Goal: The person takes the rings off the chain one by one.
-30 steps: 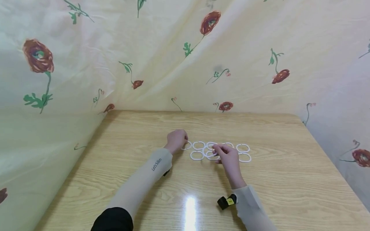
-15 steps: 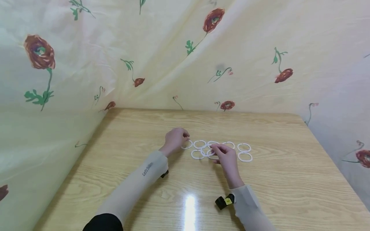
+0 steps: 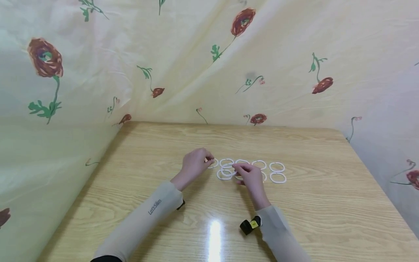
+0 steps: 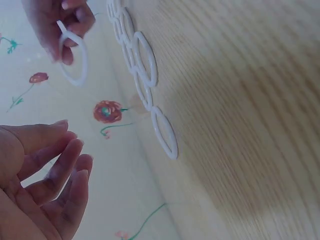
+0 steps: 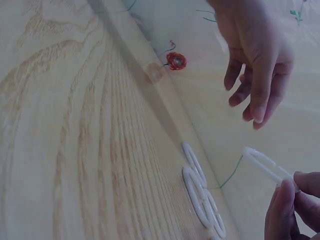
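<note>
My right hand [image 3: 250, 178] pinches a white oval plastic link [image 4: 84, 60] between thumb and fingers, holding it raised above the table. A small gap shows in that link's loop, one end sticking out. More white oval links lie flat in two rows; the right hand covers part of the middle ones. To the left, my left hand [image 3: 196, 161] hovers by the link at the left end [image 3: 217, 163] of the far row. Its fingers bend loosely, thumb close to the fingertips, and nothing is between them in the left wrist view.
The links lie on a light wood-grain table [image 3: 157, 145]. A flowered cloth [image 3: 183, 72] hangs behind it and along both sides. On the right wrist sits a black camera [image 3: 246, 227]. Bright light reflects off the tabletop near the front.
My right hand has moved left with the pinched link, which now overlaps the left part of the rows. My left hand has drawn slightly back towards me, and its fingers look looser.
</note>
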Demonstrator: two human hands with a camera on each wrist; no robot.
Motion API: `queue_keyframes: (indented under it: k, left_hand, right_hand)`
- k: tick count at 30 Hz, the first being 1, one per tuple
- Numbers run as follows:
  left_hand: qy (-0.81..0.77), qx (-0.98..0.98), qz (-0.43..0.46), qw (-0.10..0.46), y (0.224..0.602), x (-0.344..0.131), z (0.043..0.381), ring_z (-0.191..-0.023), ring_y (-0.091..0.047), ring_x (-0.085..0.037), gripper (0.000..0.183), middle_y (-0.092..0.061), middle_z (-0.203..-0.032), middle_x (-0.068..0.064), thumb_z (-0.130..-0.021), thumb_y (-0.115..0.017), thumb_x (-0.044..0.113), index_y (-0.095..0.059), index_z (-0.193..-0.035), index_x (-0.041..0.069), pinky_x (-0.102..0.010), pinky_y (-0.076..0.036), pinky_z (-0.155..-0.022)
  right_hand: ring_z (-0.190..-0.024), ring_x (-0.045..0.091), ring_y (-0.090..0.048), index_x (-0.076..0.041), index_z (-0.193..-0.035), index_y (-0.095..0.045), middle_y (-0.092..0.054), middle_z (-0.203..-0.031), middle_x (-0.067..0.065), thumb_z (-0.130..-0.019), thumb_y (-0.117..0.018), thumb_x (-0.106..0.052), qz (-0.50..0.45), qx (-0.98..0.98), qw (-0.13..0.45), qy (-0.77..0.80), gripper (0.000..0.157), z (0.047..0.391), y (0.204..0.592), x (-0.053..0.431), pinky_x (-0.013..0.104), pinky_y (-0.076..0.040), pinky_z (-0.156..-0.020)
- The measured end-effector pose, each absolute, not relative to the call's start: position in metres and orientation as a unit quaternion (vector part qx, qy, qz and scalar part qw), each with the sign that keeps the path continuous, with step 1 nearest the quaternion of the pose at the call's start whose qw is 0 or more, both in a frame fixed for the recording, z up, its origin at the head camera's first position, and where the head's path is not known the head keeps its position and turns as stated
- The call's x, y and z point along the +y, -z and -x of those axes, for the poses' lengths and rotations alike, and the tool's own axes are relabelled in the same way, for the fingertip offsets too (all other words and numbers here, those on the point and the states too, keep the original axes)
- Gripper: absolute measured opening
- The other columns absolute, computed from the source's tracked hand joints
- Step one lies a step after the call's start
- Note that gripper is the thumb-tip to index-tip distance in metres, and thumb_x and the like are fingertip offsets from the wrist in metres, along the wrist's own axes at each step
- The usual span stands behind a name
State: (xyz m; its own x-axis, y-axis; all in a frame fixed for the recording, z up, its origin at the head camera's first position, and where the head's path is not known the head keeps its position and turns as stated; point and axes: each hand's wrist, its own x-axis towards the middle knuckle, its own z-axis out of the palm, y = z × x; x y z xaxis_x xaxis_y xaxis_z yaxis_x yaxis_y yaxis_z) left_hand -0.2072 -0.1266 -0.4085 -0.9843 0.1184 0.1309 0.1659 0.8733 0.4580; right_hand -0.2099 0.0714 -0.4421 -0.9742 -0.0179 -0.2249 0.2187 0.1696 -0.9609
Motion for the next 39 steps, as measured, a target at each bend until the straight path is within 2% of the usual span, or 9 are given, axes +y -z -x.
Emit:
queue_keyframes:
  k: [6, 15, 22, 29, 39]
  left_hand:
    - [0.233, -0.966, 0.09, 0.071, 0.405, -0.132, 0.19, -0.062, -0.052, -0.006, 0.008, -0.07, -0.085, 0.004, -0.086, -0.073, 0.02, -0.077, -0.091, 0.015, -0.018, -0.036, -0.049]
    - [0.229, -0.966, 0.09, 0.073, 0.399, -0.141, 0.171, -0.064, -0.056, -0.008, 0.008, -0.067, -0.08, 0.005, -0.085, -0.074, 0.022, -0.077, -0.089, 0.015, -0.019, -0.039, -0.05]
    - [0.218, -0.969, 0.084, 0.08, 0.399, -0.146, 0.163, -0.066, -0.06, -0.008, 0.008, -0.069, -0.081, 0.005, -0.084, -0.075, 0.022, -0.077, -0.088, 0.016, -0.02, -0.042, -0.05]
    - [0.213, -0.97, 0.082, 0.081, 0.402, -0.149, 0.16, -0.061, -0.053, -0.005, 0.009, -0.069, -0.081, 0.006, -0.084, -0.075, 0.022, -0.077, -0.088, 0.015, -0.019, -0.038, -0.048]
    - [0.212, -0.972, 0.075, 0.068, 0.407, -0.155, 0.162, -0.064, -0.057, -0.009, 0.01, -0.07, -0.083, 0.004, -0.083, -0.076, 0.022, -0.077, -0.09, 0.015, -0.022, -0.04, -0.05]
  right_hand:
    - [-0.068, 0.004, -0.063, 0.007, -0.106, -0.069, -0.067, -0.072, -0.005, -0.09, -0.069, -0.015, -0.05, 0.768, 0.106, 0.629, 0.028, 0.212, 0.447, 0.061, 0.021, -0.057, -0.054]
    - [-0.064, 0.006, -0.065, 0.008, -0.1, -0.071, -0.073, -0.076, 0.009, -0.089, -0.068, -0.011, -0.007, 0.792, 0.131, 0.597, 0.022, 0.211, 0.455, 0.038, 0.025, -0.058, -0.053]
    - [-0.059, 0.007, -0.062, 0.006, -0.097, -0.073, -0.072, -0.073, 0.008, -0.088, -0.07, -0.01, -0.003, 0.804, 0.143, 0.577, 0.019, 0.21, 0.457, 0.028, 0.024, -0.056, -0.049]
    - [-0.048, 0.006, -0.058, 0.007, -0.098, -0.073, -0.074, -0.077, 0.016, -0.088, -0.069, -0.01, 0.001, 0.811, 0.151, 0.565, 0.02, 0.211, 0.456, 0.026, 0.023, -0.055, -0.046]
    - [-0.062, 0.011, -0.069, 0.008, -0.101, -0.071, -0.074, -0.085, 0.021, -0.09, -0.064, -0.006, 0.021, 0.819, 0.172, 0.546, 0.02, 0.211, 0.452, 0.037, 0.026, -0.058, -0.052]
